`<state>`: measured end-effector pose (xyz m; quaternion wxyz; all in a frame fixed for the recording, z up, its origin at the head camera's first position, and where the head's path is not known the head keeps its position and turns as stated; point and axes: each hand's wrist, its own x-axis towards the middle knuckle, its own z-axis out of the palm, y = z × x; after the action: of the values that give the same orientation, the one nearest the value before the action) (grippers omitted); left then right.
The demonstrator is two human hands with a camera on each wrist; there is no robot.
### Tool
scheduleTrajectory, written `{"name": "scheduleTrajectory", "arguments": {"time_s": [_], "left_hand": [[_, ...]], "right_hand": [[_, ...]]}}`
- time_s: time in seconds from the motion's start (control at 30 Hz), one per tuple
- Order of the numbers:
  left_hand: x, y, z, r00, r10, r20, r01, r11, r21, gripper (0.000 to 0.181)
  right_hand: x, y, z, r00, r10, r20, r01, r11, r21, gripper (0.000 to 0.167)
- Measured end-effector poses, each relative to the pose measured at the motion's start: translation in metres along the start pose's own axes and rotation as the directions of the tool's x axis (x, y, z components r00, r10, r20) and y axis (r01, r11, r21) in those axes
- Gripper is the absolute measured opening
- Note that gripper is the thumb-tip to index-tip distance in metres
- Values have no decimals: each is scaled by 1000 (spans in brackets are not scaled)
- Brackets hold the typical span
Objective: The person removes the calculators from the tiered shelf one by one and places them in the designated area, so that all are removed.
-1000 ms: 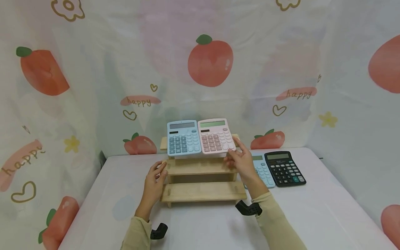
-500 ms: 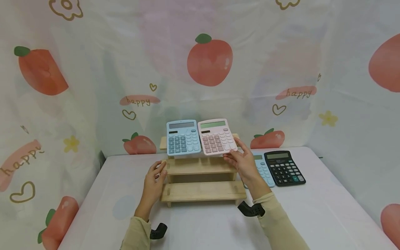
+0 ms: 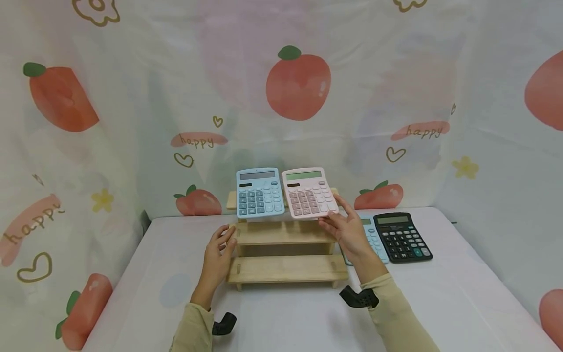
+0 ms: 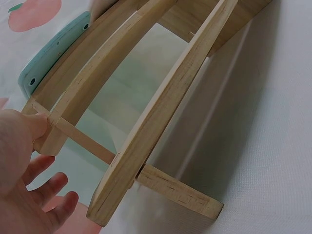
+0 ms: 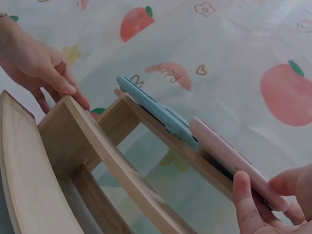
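Note:
A pink calculator (image 3: 310, 193) leans on the top step of a three-tier wooden stand (image 3: 288, 270). My right hand (image 3: 349, 234) pinches its lower right corner; in the right wrist view the thumb and fingers lie on either side of the pink calculator (image 5: 239, 161). Left of it on the same step rests a light blue calculator (image 3: 259, 193), with a narrow gap between the two. My left hand (image 3: 217, 256) grips the left end of the middle step, its thumb on the board's corner in the left wrist view.
On the white table (image 3: 281, 318), right of the stand, lie a black calculator (image 3: 402, 238) and a second blue calculator (image 3: 375, 242), partly hidden by my right hand. A fruit-print cloth (image 3: 343, 146) hangs close behind the stand.
The pink calculator has slid slightly right with my right hand, and the gap to the blue calculator has widened. My left hand keeps its place on the stand.

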<state>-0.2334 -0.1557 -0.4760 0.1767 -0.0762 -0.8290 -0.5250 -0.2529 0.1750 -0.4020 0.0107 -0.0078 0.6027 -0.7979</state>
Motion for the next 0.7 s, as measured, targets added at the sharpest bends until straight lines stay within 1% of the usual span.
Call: {"name": "scheduleTrajectory", "arguments": {"time_s": [0.5,0.7], "left_hand": [[-1,0,1,1000,-12,0,12,1000,2,41],[0,1,1,1000,-8,-5,8,1000,5,41]], "right_hand": [[-4,2,-5,1000,-14,18,14,1000,27,62],[-9,1,-6,999,-26,31,26,1000,7,63]]}}
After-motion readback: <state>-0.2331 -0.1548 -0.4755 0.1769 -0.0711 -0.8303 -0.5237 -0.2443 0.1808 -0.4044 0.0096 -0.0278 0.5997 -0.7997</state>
